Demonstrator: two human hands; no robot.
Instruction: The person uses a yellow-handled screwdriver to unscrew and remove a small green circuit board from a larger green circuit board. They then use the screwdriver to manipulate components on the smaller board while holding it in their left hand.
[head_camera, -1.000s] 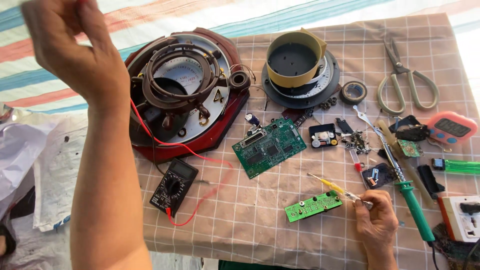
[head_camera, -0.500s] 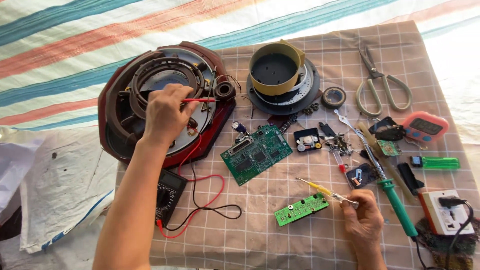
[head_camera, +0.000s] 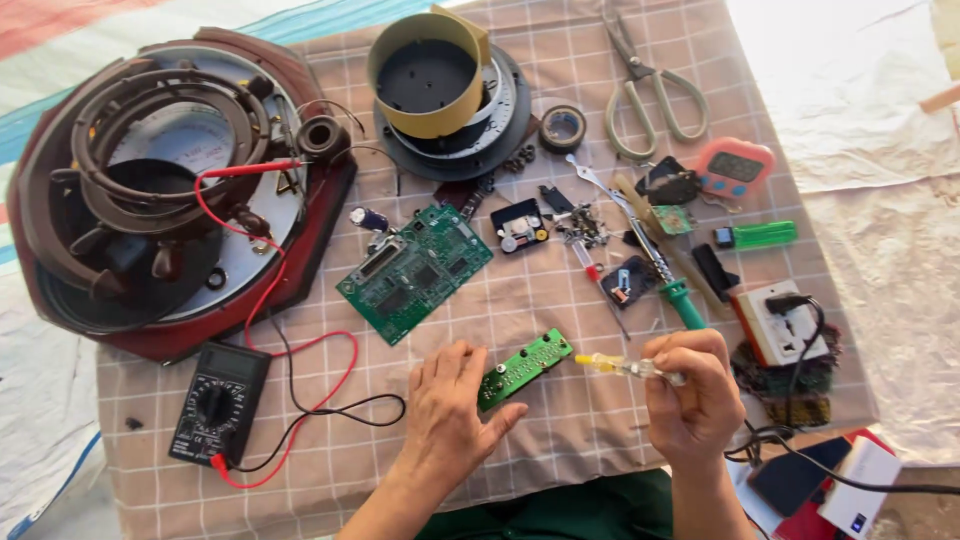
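My left hand (head_camera: 448, 403) rests flat on the checked cloth (head_camera: 560, 300), its fingers touching the left end of a small green circuit board (head_camera: 528, 366). In my right hand (head_camera: 693, 400) is a clear-handled yellow screwdriver (head_camera: 625, 367), its tip pointing left at the board's right end. A larger green circuit board (head_camera: 414, 270) lies just beyond my left hand. The red probe (head_camera: 252, 170) lies on the round dismantled appliance (head_camera: 160, 190), its lead running down to a black multimeter (head_camera: 218, 402).
A round black and yellow part (head_camera: 440, 80), tape roll (head_camera: 563, 127), scissors (head_camera: 645, 85), a pink timer (head_camera: 733, 168), a green lighter (head_camera: 760, 236), a green-handled soldering iron (head_camera: 665, 275), a white socket block (head_camera: 780, 322) and small parts lie across the cloth.
My left hand left the red probe on the round appliance and came down to the small green board. The view has moved in closer. My right hand keeps the screwdriver.
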